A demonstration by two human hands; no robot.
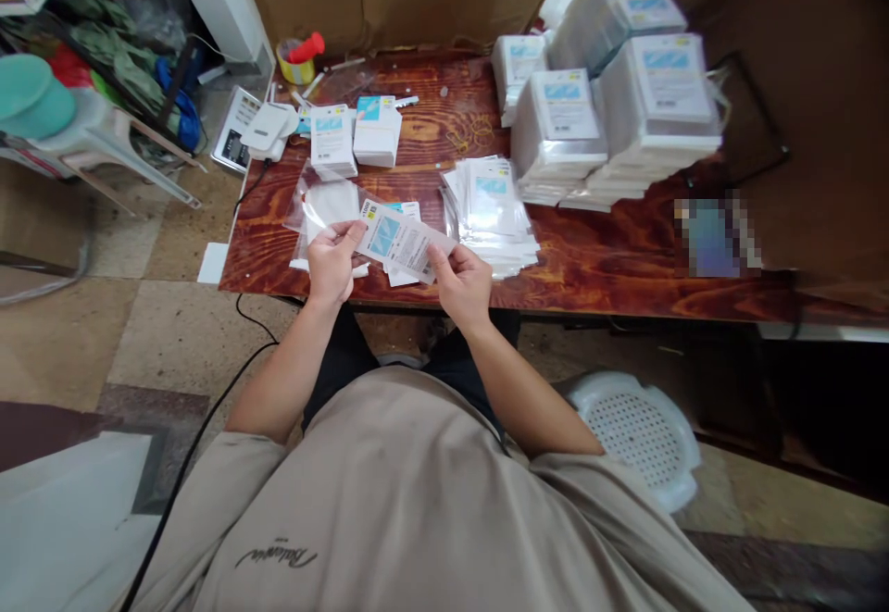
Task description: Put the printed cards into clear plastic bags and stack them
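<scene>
Between my hands a printed card (397, 240), white with a blue panel and small text, is held tilted above the table's front edge. A clear plastic sleeve seems to be around it. My left hand (331, 262) pinches its left end, and my right hand (464, 286) grips the right end with the thumb on top. Below and left lie clear plastic bags (331, 200). More cards (405, 271) lie partly hidden under the held one. To the right is a loose pile of bagged cards (492, 205).
Tall stacks of bagged cards (653, 84) stand at the back right. Two card stacks (333, 140) sit at the back left, near a white device (269, 129) and a tape roll (297, 66). Rubber bands (479, 133) lie mid-table. A white stool (635, 436) is at right.
</scene>
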